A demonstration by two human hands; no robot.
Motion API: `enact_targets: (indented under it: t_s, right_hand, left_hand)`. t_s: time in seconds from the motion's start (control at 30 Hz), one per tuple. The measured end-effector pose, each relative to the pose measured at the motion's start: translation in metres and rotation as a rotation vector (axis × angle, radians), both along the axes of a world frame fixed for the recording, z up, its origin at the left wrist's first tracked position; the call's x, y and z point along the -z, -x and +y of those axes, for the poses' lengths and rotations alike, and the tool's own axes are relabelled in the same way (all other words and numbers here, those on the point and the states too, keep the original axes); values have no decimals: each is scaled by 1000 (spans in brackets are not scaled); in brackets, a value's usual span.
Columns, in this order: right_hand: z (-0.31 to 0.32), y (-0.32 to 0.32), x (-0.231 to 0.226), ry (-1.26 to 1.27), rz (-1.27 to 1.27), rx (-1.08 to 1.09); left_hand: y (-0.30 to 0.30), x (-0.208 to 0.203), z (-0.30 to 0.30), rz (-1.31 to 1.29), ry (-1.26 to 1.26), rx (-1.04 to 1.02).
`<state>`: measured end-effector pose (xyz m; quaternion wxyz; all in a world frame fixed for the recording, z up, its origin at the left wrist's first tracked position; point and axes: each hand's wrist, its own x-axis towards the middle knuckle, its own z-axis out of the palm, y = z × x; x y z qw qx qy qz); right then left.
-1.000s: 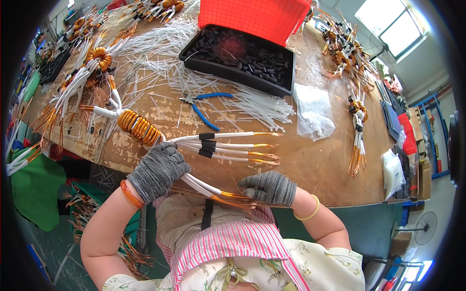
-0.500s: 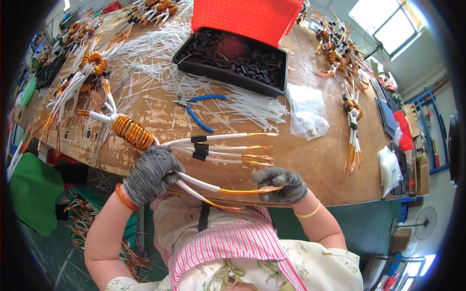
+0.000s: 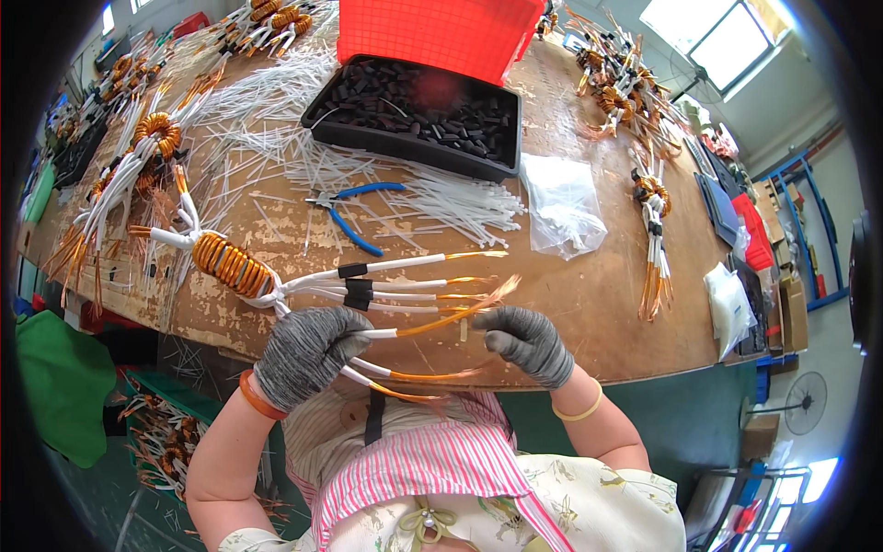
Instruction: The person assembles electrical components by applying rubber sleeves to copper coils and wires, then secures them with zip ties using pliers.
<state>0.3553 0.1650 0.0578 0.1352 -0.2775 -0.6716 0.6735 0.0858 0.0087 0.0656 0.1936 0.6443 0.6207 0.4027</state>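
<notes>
A copper-wound coil (image 3: 232, 265) lies at the table's near left, with white-sleeved leads fanning right to bare copper ends. My left hand (image 3: 313, 357), in a grey glove, is closed around several of these leads near the coil. One held lead (image 3: 432, 327) bends upward to a frayed copper tip; two more curve below it. Farther leads carry black sleeves (image 3: 358, 294) and lie on the table. My right hand (image 3: 532, 345), also gloved, has its fingers curled in just right of the copper ends. Anything between its fingertips is hidden.
Blue-handled cutters (image 3: 354, 221) lie beyond the leads beside scattered white cable ties (image 3: 460, 207). Behind stands a black bin (image 3: 414, 120) of small black pieces, with a red crate (image 3: 437, 32). A clear bag (image 3: 563, 207) and further coils (image 3: 653, 198) lie right.
One held lead has swung upward, away from my right hand, which no longer touches its copper end. My left hand has shifted right along the leads.
</notes>
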Motion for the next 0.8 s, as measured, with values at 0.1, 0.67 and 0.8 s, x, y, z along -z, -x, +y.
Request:
enact_targets:
  t_s: [0.1, 0.67, 0.8]
  right_hand:
    - [-1, 5, -8, -449, -5, -47]
    - [-32, 16, -13, 446, 440, 326]
    - [-25, 11, -15, 470, 532, 339]
  left_hand:
    - [-10, -6, 5, 44, -18, 40]
    - [-34, -11, 17, -67, -116, 95]
    - [-33, -11, 16, -72, -97, 99]
